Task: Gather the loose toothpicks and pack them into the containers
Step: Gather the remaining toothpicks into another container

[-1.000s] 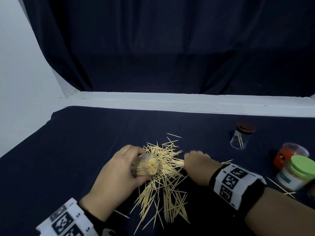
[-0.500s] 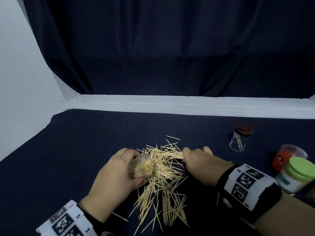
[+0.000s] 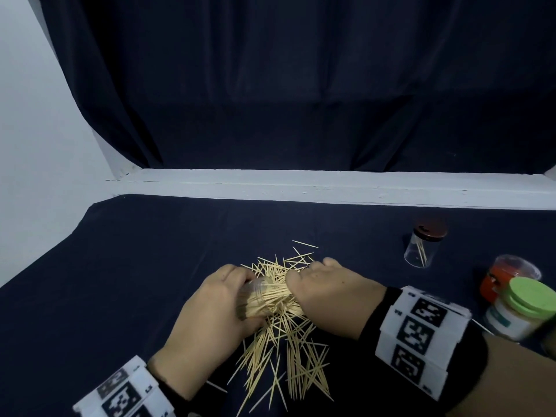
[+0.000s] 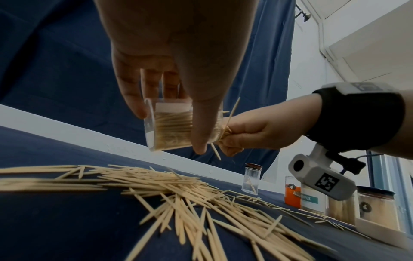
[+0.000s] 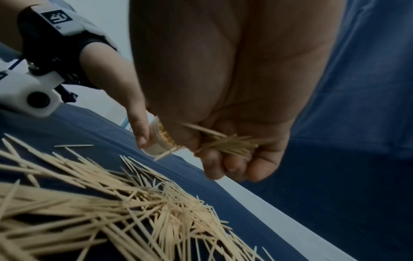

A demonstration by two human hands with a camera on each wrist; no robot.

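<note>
Toothpicks [image 3: 279, 350] mostly loose in heap on table [image 3: 135, 281], directly below both hands. Step in hand: loading bundle into clear container [image 4: 170, 128]. Left hand [image 3: 210, 311] wraps container, tipped on side, mouth facing right hand [image 3: 328, 293]; already well filled. Right hand clenched on bundle [image 5: 225, 144], tips at container mouth, a few sticks splaying outside rim. Next move likely needs tips aligned, then straight push inward. Lidded jars [image 3: 421, 248] well right of heap.

right hand [image 5: 241, 150] gripping toothpick bundle [image 5: 225, 143] at container [image 5: 156, 143] mouth
</note>
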